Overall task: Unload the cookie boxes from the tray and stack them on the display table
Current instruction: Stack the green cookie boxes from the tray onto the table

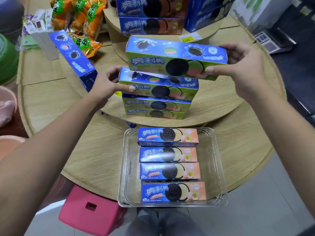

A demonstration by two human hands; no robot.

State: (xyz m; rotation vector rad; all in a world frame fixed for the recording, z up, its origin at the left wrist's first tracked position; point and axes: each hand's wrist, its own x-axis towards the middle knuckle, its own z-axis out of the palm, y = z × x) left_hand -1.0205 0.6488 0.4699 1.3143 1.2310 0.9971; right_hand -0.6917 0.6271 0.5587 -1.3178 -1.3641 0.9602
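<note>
Green box point(177, 58) lengthwise left-right, level

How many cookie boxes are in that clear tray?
4, lying in a row inside the clear tray: the farthest box, the second, the third and the nearest. None seems hidden beneath.

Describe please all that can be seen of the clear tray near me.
The tray is clear plastic, rectangular, with rounded corners and low upright walls. It sits level on the wooden table, at its near edge, and its near end seems to reach past that edge. Four blue and orange cookie boxes lie flat inside, in one row, front to back.
</note>
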